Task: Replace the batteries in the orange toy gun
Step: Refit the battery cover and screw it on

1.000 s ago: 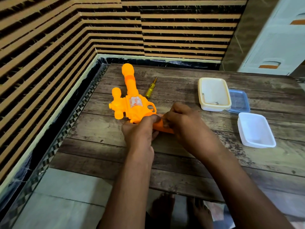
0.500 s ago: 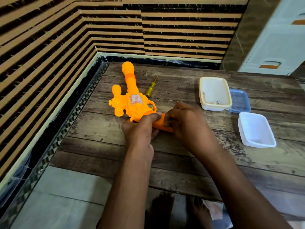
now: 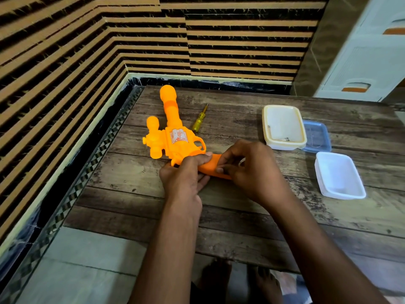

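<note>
Striped brown-and-black wall panels close in the far side and the left side of my wooden table (image 3: 241, 216), so the tabletop's far-left corner sits tight against them; the near edge runs open above a pale tiled floor, where my bare feet show. On the table's left half lies the orange toy gun (image 3: 175, 139), barrel pointing away toward the far wall, handle toward me. My left hand (image 3: 184, 178) grips the gun where body meets handle, fingers curled over it. My right hand (image 3: 245, 170) pinches the orange handle piece from the right, fingertips curled onto it. A yellow screwdriver (image 3: 199, 119) lies just right of the barrel, apart from it. Further right stand a cream tub (image 3: 266, 119) with small metal bits inside, a clear blue lid (image 3: 320, 137) touching it, and a white tub (image 3: 359, 189) near the right edge. Bare wood lies open between my forearms and around them. A silvery sticker on the gun's body is too blurred to read.
</note>
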A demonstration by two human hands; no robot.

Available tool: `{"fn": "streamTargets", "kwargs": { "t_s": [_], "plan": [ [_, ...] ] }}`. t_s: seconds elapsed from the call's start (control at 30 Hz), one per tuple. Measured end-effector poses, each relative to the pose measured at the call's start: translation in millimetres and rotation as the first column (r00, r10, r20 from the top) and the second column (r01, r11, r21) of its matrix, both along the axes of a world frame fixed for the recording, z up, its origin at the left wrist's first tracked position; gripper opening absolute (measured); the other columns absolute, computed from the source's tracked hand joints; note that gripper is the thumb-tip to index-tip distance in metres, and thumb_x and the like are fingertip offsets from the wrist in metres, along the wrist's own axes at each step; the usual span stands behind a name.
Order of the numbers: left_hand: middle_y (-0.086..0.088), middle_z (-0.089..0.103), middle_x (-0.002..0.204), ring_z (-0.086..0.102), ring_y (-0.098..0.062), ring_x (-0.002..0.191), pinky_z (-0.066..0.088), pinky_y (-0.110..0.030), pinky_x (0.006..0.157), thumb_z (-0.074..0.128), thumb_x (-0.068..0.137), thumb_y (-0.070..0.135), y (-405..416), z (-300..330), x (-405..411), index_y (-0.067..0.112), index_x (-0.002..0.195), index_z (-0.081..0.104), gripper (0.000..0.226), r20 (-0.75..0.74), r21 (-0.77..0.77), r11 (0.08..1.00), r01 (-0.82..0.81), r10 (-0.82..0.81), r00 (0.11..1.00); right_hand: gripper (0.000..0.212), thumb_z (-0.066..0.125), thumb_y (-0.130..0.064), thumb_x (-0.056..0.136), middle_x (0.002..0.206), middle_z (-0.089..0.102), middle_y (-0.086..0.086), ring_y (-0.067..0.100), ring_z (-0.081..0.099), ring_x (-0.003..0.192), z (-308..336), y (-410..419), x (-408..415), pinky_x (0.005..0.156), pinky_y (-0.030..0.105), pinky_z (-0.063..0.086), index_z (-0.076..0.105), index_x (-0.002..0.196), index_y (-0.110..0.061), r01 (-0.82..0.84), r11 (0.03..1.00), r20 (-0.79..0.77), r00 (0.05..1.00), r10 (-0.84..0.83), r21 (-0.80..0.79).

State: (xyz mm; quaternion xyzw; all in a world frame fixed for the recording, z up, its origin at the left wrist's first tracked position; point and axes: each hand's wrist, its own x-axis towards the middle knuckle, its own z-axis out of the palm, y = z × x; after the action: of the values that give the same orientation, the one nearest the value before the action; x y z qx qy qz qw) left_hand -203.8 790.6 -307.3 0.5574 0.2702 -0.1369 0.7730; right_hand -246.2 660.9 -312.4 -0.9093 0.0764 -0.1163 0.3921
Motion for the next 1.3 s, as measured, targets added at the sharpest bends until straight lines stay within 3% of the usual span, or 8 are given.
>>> {"fn": "streamTargets", "kwargs": {
  "t_s": [0.23, 0.37, 0.53, 0.7, 0.87, 1.0, 1.17, 1.3],
  "plan": [
    [-0.005, 0.074, 0.096, 0.074, -0.022, 0.085, 0.06, -0.026, 0.059, 0.085, 0.074, 0.003, 0.9, 1.0, 0.1, 0.015, 0.102, 0.068, 0.035, -0.017, -0.019, 1.0, -0.001, 0.001, 1.0, 0.027, 0.094, -0.008, 0.069, 0.068, 0.069, -0.002, 0.009, 0.057, 0.062, -1.2, -0.6, 0.1, 0.061, 0.031, 0.049, 0.071, 0.068, -0.022, 0.086, 0.957, -0.042, 0.996, -0.077, 0.277],
    [-0.008, 0.074, 0.103, 0.074, -0.026, 0.091, 0.061, -0.026, 0.06, 0.085, 0.073, 0.004, 1.3, 0.2, 1.4, 0.016, 0.106, 0.067, 0.04, -0.029, -0.027, 1.0, -0.001, 0.0, 1.0, 0.039, 0.1, -0.008, 0.06, 0.084, 0.068, 0.006, 0.016, 0.062, 0.073, -1.7, -3.9, 1.5, 0.069, 0.036, 0.057, 0.073, 0.088, -0.017, 0.22, 0.852, -0.168, 0.973, -0.158, 0.474],
    [-0.009, 0.074, 0.109, 0.073, -0.028, 0.096, 0.061, -0.028, 0.063, 0.087, 0.073, 0.005, 0.5, -0.6, 1.0, 0.015, 0.115, 0.066, 0.048, -0.025, -0.031, 1.0, 0.004, -0.005, 1.0, 0.048, 0.098, -0.003, 0.061, 0.089, 0.075, 0.001, 0.012, 0.069, 0.076, 2.3, -4.4, 0.6, 0.057, 0.019, 0.056, 0.076, 0.102, -0.011, 0.332, 0.715, -0.291, 0.939, -0.185, 0.616],
    [-0.01, 0.073, 0.111, 0.072, -0.029, 0.099, 0.061, -0.028, 0.062, 0.086, 0.074, 0.005, 0.9, -2.4, 0.3, 0.014, 0.116, 0.067, 0.048, -0.021, -0.024, 1.0, 0.009, -0.009, 1.0, 0.046, 0.094, 0.009, 0.06, 0.077, 0.073, 0.003, 0.014, 0.065, 0.067, 5.5, 3.2, 7.6, 0.063, 0.026, 0.053, 0.076, 0.101, -0.004, 0.43, 0.601, -0.363, 0.901, -0.237, 0.674],
    [-0.012, 0.074, 0.111, 0.073, -0.03, 0.098, 0.061, -0.029, 0.061, 0.086, 0.073, 0.004, 1.7, -3.6, 1.5, 0.014, 0.115, 0.066, 0.048, -0.021, -0.007, 1.0, -0.002, 0.002, 1.0, 0.047, 0.094, 0.008, 0.06, 0.079, 0.074, 0.006, 0.016, 0.066, 0.067, 3.5, 2.2, 10.1, 0.063, 0.03, 0.053, 0.076, 0.102, -0.004, 0.427, 0.634, -0.378, 0.899, -0.221, 0.645],
    [-0.011, 0.073, 0.111, 0.073, -0.03, 0.099, 0.06, -0.03, 0.062, 0.086, 0.073, 0.004, 0.6, -4.1, 2.1, 0.018, 0.105, 0.063, 0.042, -0.025, 0.004, 1.0, -0.009, 0.009, 1.0, 0.051, 0.095, 0.002, 0.064, 0.098, 0.079, 0.009, 0.016, 0.072, 0.086, -1.2, -3.0, 4.5, 0.083, 0.036, 0.061, 0.078, 0.111, -0.006, 0.384, 0.648, -0.34, 0.919, -0.201, 0.657],
    [-0.011, 0.072, 0.112, 0.072, -0.03, 0.099, 0.061, -0.031, 0.064, 0.087, 0.073, 0.003, -0.3, -3.9, 2.6, 0.015, 0.115, 0.062, 0.051, -0.03, 0.006, 1.0, -0.016, 0.016, 0.999, 0.053, 0.093, 0.004, 0.063, 0.097, 0.077, 0.003, 0.011, 0.069, 0.087, -1.7, -4.4, 5.1, 0.079, 0.028, 0.058, 0.079, 0.112, -0.008, 0.38, 0.641, -0.339, 0.921, -0.193, 0.666],
    [-0.011, 0.073, 0.11, 0.072, -0.032, 0.1, 0.062, -0.034, 0.068, 0.085, 0.075, 0.001, 0.5, -4.3, 2.1, 0.019, 0.1, 0.062, 0.039, -0.015, 0.009, 1.0, -0.008, 0.009, 1.0, 0.053, 0.095, 0.0, 0.063, 0.093, 0.075, 0.001, 0.009, 0.069, 0.084, -1.4, -4.5, 4.5, 0.079, 0.031, 0.059, 0.079, 0.113, -0.01, 0.36, 0.705, -0.316, 0.927, -0.199, 0.611]
  ]
}}
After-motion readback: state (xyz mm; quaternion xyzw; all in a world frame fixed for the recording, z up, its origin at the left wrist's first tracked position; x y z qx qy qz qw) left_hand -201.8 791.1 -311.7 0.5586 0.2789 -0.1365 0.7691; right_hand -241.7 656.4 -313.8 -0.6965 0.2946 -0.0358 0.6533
